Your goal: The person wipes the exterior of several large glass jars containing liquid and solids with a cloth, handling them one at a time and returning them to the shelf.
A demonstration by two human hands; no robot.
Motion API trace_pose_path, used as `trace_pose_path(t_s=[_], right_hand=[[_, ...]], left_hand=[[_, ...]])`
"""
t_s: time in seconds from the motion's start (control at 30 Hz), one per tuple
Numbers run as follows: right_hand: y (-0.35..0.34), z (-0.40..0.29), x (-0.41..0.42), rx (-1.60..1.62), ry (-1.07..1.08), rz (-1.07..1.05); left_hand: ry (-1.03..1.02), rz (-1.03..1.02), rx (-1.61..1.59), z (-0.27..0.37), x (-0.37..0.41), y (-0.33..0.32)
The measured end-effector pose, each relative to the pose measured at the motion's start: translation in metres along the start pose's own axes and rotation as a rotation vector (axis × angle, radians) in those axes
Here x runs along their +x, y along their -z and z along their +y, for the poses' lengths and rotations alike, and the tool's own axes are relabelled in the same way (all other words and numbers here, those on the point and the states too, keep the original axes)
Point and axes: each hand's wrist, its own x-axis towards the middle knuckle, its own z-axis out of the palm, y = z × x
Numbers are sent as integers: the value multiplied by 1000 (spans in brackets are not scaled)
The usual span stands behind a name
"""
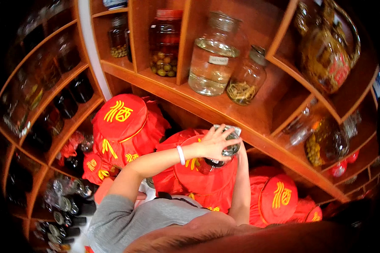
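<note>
My left hand (217,146), a white band on its wrist, spreads its fingers over the glass top of a jar (231,149). The jar looks tilted, and its lower part seems dark. It is over a large vessel covered in red cloth (205,185) with yellow characters; whether it rests there is unclear. My right hand (241,150) is at the jar's right side, its fingers mostly hidden. A pale flat piece, perhaps cloth or paper (237,129), shows just beyond the jar.
More red-covered vessels stand to the left (123,118) and right (277,199). Beyond them, a wooden shelf edge (190,102) crosses the view. It holds a large jar of clear liquid (209,71), a jar with roots (245,87) and a red-lidded jar (164,47). Several dark bottles (63,218) stand lower left.
</note>
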Motion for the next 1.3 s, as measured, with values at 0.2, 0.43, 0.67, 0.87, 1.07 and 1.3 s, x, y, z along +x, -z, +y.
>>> trace_pose_path(t_s=[0.2,0.43,0.67,0.87,1.07,1.3], right_hand=[[60,100,-52,-165,-143,443],[40,93,-123,-35,-137,677],[-26,-74,-80,-416,440,549],[-88,-107,-48,-1313,588,-79],[-95,-110,-53,-1308,540,-207],[-98,-103,-66,-1322,649,125]], left_hand=[[28,-13,-97,5,-2,-8],[11,176,-237,-3,-16,-9],[62,160,-330,-1,-22,4],[271,414,-1015,-4,-14,-11],[540,684,-1299,0,-5,-46],[752,803,-2157,-18,1,-25]])
